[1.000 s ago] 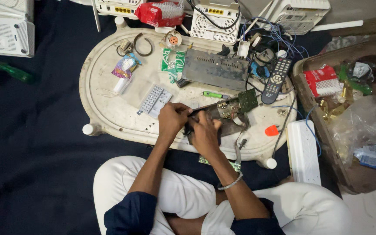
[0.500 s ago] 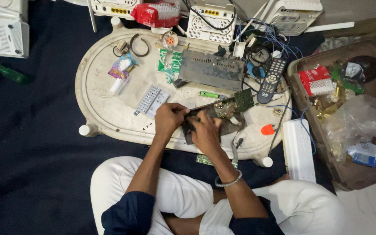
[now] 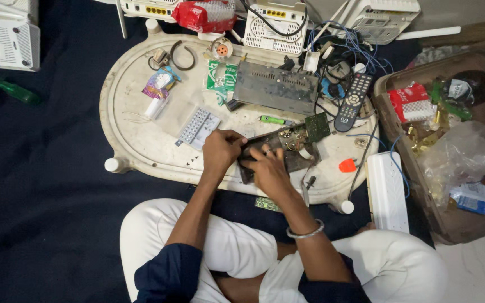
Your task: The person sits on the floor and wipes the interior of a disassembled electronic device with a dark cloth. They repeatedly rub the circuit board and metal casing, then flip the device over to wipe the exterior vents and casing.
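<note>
A dark circuit board with gold parts lies on the near part of an upturned oval white tray-table. My left hand grips the board's left end, fingers curled over it. My right hand, with a ring on one finger, presses down on the board's near edge. A small green board sticks up at its far right corner. Whether either hand holds a tool is hidden.
On the tray lie a grey metal box, a black remote, a grey keypad, a green screwdriver and an orange cap. A white power strip and a brown box of clutter sit right; white routers behind.
The hands stay on the circuit board with only small shifts. The view has drifted slightly, moving the tray a little up and left in the picture.
</note>
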